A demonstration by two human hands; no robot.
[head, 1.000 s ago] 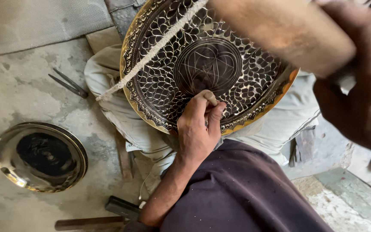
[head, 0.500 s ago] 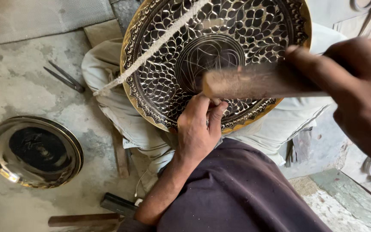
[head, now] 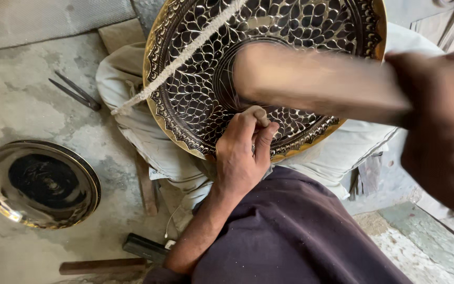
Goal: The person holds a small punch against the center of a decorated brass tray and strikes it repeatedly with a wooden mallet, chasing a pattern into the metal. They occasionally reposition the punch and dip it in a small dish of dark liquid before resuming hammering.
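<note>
Left grip (head: 243, 158): pinching a small tool against the engraved brass tray (head: 195, 100), six o'clock rim. Right grip (head: 442, 126): closed around a blurred wooden mallet (head: 316, 79) over the tray centre. Plain plate (head: 38, 184) on the floor, nine o'clock.

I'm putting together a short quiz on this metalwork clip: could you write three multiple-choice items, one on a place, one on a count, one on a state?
1. Where does the plain brass plate lie?
A. on the floor at left
B. on the lap
C. against a wall

2. How many round metal plates show?
A. one
B. two
C. four

3. How does the wooden mallet look?
A. sharp, lying on the floor
B. blurred, held over the engraved plate
C. broken in two

Answers:
1 A, it sits on the concrete left of the cushion.
2 B, one engraved, one plain.
3 B, the right hand grips it; the left hand rests on the plate's rim.
</note>
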